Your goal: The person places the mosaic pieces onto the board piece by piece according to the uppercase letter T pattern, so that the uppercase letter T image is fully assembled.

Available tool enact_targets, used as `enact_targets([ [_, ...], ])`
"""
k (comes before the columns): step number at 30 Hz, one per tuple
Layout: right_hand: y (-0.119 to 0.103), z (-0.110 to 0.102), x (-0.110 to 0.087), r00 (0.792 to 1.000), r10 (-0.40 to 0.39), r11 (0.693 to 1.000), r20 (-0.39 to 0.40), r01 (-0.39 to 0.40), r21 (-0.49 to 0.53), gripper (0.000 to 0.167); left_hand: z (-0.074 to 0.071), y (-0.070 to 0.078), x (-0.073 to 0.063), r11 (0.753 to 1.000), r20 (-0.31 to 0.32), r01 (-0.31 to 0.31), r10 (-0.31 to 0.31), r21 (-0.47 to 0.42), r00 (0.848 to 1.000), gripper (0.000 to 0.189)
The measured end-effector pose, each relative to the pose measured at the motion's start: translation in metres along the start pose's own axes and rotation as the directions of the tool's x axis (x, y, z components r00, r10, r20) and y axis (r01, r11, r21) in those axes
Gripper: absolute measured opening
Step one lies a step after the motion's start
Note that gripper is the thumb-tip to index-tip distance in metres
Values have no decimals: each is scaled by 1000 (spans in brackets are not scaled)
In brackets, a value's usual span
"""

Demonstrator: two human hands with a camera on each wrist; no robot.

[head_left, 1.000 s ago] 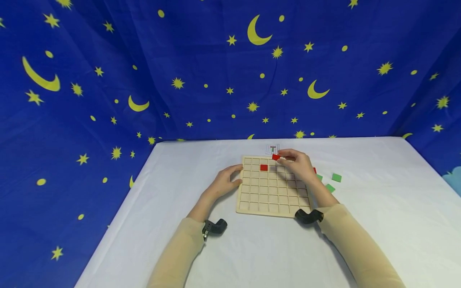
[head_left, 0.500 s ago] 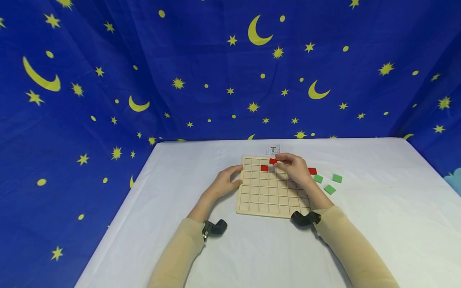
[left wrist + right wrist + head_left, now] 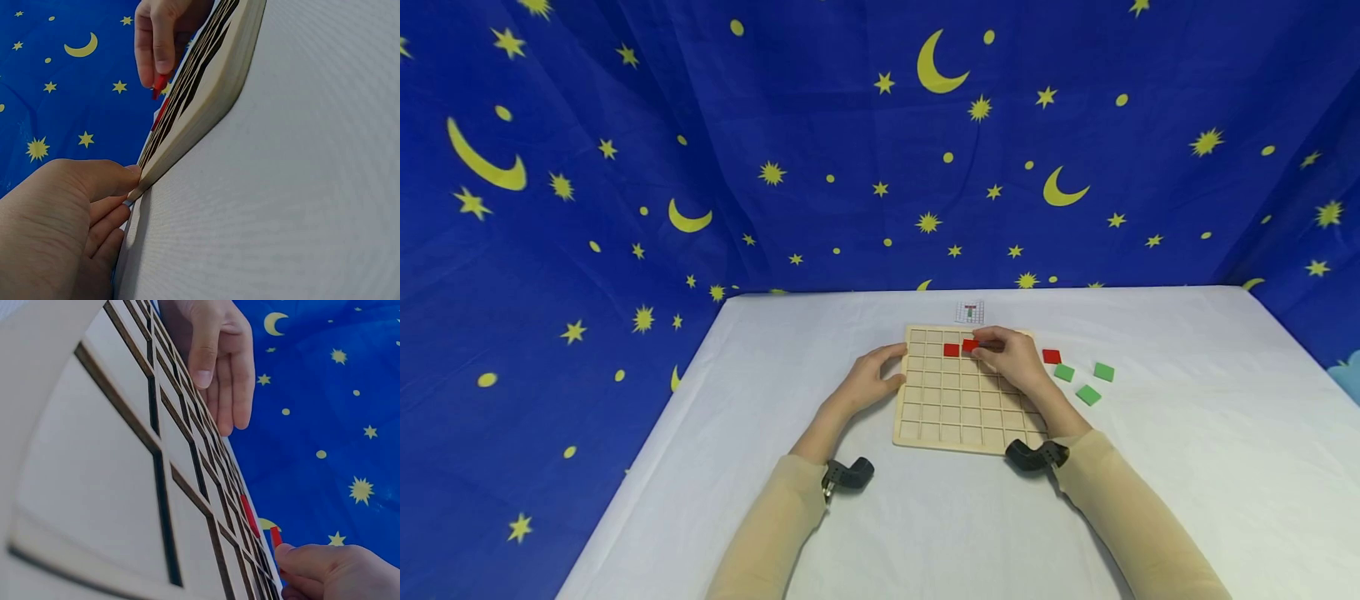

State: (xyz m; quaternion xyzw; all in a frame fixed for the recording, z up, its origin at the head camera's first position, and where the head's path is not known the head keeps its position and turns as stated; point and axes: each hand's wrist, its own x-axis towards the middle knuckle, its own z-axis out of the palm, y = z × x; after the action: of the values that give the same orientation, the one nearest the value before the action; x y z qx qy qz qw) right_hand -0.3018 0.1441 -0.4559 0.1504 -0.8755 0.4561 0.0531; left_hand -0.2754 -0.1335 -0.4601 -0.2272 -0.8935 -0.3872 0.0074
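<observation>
Behind everything, blue curtain [image 3: 820, 100] with yellow moons and stars; below it, white table [image 3: 1262, 458]. Held red tile [image 3: 969, 345], in narrow pinch between thumb and fingertips of the right hand [image 3: 1011, 358], just above the wooden board [image 3: 951, 408], to the right of the seated red tile [image 3: 951, 350], second row from the far edge. Face of the held red tile nearly level in the head view; from the right wrist, only a thin slanting strip, apart from the board. Shape almost square, therefore longer axis impossible to tell. At the left edge of the board, left hand [image 3: 859, 383], thumb and forefinger wide apart, thumb tip touching the wood. Beyond the far edge, small printed card [image 3: 970, 312]. Right of the board, loose red tile [image 3: 1052, 356] and three green tiles [image 3: 1088, 395], near together. Broad stretch of table on the board's left and near sides.
</observation>
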Motion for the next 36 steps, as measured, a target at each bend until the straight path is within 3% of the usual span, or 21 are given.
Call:
enact_targets([
  [9,3,5,2,1000,-13,997,-14,12,-76,29,0,-1,1,1000,2,-4,4,-9,1000,53],
  [36,2,6,0,1000,-15,997,-8,14,-75,30,-1,0,0,1000,2,-16,16,-2,1000,53],
])
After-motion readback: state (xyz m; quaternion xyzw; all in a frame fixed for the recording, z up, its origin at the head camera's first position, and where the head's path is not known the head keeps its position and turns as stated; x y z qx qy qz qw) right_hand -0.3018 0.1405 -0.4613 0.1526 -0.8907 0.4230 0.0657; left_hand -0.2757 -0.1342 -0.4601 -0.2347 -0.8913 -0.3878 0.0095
